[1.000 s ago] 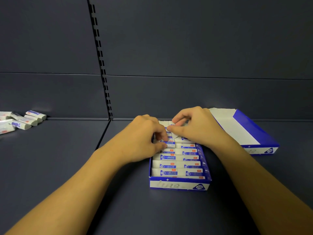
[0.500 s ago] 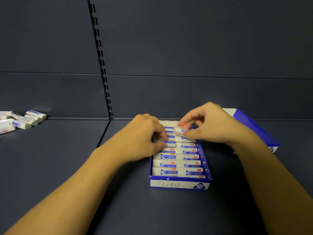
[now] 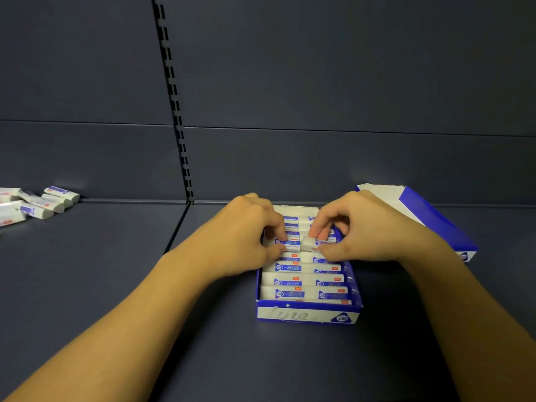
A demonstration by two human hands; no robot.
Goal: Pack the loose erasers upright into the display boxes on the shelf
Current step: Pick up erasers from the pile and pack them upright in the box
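Far left of the frame, a heap of loose erasers [image 3: 34, 204] lies flat on the shelf [image 3: 116, 285], well apart from the action and not yet packed. Moving toward the middle, the left hand [image 3: 246, 230] sits over the left rows of the display box [image 3: 307, 313], its fingers [image 3: 278, 226] curled down onto the packed erasers, apparently pinching or steadying one of them, though exactly which is hidden under the knuckles. Just right of that, the right hand [image 3: 365, 227] pinches a single eraser [image 3: 314, 243] between thumb and fingertips, the piece tilted over a gap in the right-hand row, not yet upright. These look light, small, sleeved blocks: soft rubber that gives a little, with a paper sleeve that could slide, so the sensible hold is across the short sides near the top end, leaving the lower end free to slot in. The rows look tightly filled, so I judge it needs a gentle wiggle rather than force. At the far right, a second open box [image 3: 435, 219] rests near the back of the shelf, its contents not visible.
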